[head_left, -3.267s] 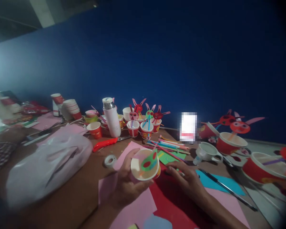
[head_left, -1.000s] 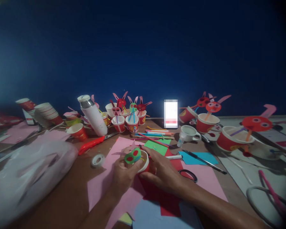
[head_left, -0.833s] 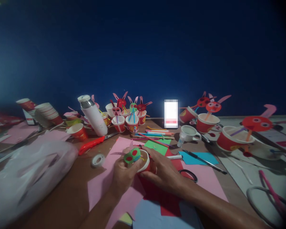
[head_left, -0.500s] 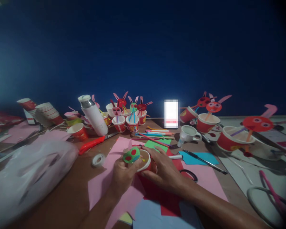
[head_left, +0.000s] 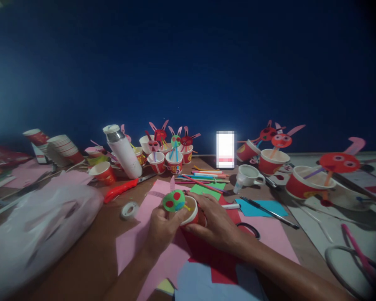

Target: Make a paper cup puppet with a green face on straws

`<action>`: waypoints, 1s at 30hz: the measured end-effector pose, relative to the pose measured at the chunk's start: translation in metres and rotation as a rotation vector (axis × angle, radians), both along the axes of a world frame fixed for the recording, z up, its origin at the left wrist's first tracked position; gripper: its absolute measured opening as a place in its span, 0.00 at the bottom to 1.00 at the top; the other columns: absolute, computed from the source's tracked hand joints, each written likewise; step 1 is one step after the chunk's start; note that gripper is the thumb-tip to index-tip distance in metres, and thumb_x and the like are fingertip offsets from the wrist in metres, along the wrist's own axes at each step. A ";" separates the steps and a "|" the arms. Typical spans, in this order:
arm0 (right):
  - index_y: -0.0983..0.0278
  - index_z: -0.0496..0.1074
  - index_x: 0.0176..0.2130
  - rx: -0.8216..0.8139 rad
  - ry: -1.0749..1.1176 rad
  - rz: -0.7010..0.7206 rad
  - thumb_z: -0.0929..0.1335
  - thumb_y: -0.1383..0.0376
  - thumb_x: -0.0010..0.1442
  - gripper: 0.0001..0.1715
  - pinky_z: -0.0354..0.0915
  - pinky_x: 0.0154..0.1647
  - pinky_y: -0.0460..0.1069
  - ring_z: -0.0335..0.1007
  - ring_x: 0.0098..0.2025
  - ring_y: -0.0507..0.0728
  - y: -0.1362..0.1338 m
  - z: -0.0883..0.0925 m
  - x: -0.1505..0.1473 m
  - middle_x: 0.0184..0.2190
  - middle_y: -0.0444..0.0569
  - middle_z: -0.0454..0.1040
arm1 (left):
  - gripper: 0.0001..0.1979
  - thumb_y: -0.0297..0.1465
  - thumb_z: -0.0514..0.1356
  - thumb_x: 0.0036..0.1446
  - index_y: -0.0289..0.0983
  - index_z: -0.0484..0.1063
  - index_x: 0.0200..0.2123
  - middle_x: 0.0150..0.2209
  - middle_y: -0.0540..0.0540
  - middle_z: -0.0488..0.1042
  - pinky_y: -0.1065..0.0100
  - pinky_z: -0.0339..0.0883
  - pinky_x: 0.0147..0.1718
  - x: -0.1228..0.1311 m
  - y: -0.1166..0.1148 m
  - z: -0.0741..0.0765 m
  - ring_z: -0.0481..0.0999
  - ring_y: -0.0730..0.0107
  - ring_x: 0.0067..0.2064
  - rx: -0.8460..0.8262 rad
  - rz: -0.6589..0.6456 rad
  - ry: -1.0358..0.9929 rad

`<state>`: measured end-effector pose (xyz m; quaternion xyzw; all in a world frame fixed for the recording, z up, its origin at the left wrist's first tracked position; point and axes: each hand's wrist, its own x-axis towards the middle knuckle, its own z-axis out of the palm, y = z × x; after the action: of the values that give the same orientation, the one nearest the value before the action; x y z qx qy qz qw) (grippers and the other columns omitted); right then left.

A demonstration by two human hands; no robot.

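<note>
Between my hands is a red paper cup (head_left: 192, 215) with a white rim, tipped with its mouth toward the left. My right hand (head_left: 217, 221) is wrapped around its right side. A green paper face (head_left: 174, 201) with red eyes and a pink ear sits at the cup's mouth. My left hand (head_left: 166, 228) pinches the face's lower edge near the rim, its thumb by a small yellow piece. Under my hands lie pink paper (head_left: 138, 242) and red paper (head_left: 224, 271). Scissors (head_left: 249, 230), partly hidden, rest beside my right wrist.
A roll of tape (head_left: 129, 210) and a red-handled cutter (head_left: 120, 190) lie left of my hands. Behind stand a white flask (head_left: 123, 154), several cups with paper faces and a lit phone (head_left: 225, 149). A mug (head_left: 249, 175) and a pen (head_left: 269, 212) are at right; a plastic bag (head_left: 44, 238) at left.
The green face has tilted upright and shifted slightly right, so its pink ear now points up above it. My left hand turned a little with it; my right hand stays around the cup.
</note>
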<state>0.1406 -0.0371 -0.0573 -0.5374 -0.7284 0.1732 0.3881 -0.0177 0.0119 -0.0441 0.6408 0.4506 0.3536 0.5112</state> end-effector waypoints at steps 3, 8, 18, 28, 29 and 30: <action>0.60 0.58 0.57 0.004 0.002 -0.003 0.70 0.62 0.52 0.35 0.54 0.55 0.60 0.61 0.54 0.62 0.000 0.000 0.000 0.53 0.53 0.66 | 0.15 0.36 0.62 0.49 0.32 0.76 0.37 0.35 0.42 0.79 0.66 0.69 0.38 0.000 -0.001 0.001 0.76 0.58 0.39 -0.004 -0.018 -0.025; 0.62 0.57 0.58 0.003 -0.003 -0.003 0.70 0.62 0.52 0.37 0.55 0.55 0.60 0.61 0.54 0.63 0.000 0.000 0.001 0.54 0.54 0.66 | 0.12 0.32 0.60 0.49 0.32 0.75 0.35 0.34 0.42 0.78 0.64 0.68 0.40 -0.001 -0.002 0.003 0.76 0.59 0.38 0.013 -0.056 -0.070; 0.59 0.58 0.58 0.057 0.051 -0.129 0.70 0.64 0.50 0.37 0.57 0.54 0.60 0.59 0.56 0.64 0.005 0.005 0.013 0.55 0.52 0.65 | 0.15 0.29 0.57 0.53 0.35 0.70 0.45 0.45 0.43 0.73 0.67 0.62 0.48 -0.002 0.009 -0.012 0.72 0.65 0.47 -0.084 -0.020 -0.462; 0.58 0.58 0.57 0.081 0.119 -0.180 0.70 0.62 0.52 0.35 0.58 0.54 0.60 0.60 0.56 0.64 0.005 0.007 0.013 0.55 0.52 0.65 | 0.05 0.28 0.62 0.48 0.34 0.70 0.31 0.26 0.50 0.73 0.71 0.64 0.32 0.003 0.004 -0.014 0.71 0.73 0.29 -0.379 -0.072 -0.572; 0.58 0.59 0.56 0.073 0.129 -0.182 0.70 0.62 0.52 0.34 0.58 0.53 0.60 0.60 0.55 0.64 0.004 0.008 0.012 0.54 0.52 0.66 | 0.04 0.27 0.62 0.47 0.34 0.70 0.29 0.25 0.51 0.72 0.72 0.62 0.31 0.003 0.004 -0.016 0.70 0.74 0.28 -0.376 -0.079 -0.559; 0.58 0.59 0.56 0.067 0.138 -0.183 0.70 0.62 0.52 0.33 0.59 0.53 0.60 0.61 0.55 0.64 0.004 0.009 0.012 0.53 0.52 0.66 | 0.04 0.26 0.62 0.47 0.34 0.69 0.28 0.24 0.52 0.71 0.73 0.61 0.30 0.003 0.005 -0.019 0.69 0.76 0.27 -0.367 -0.081 -0.549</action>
<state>0.1530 -0.0333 -0.0482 -0.5752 -0.6532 0.1491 0.4694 -0.0146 0.0165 -0.0628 0.4364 0.3264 0.4055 0.7339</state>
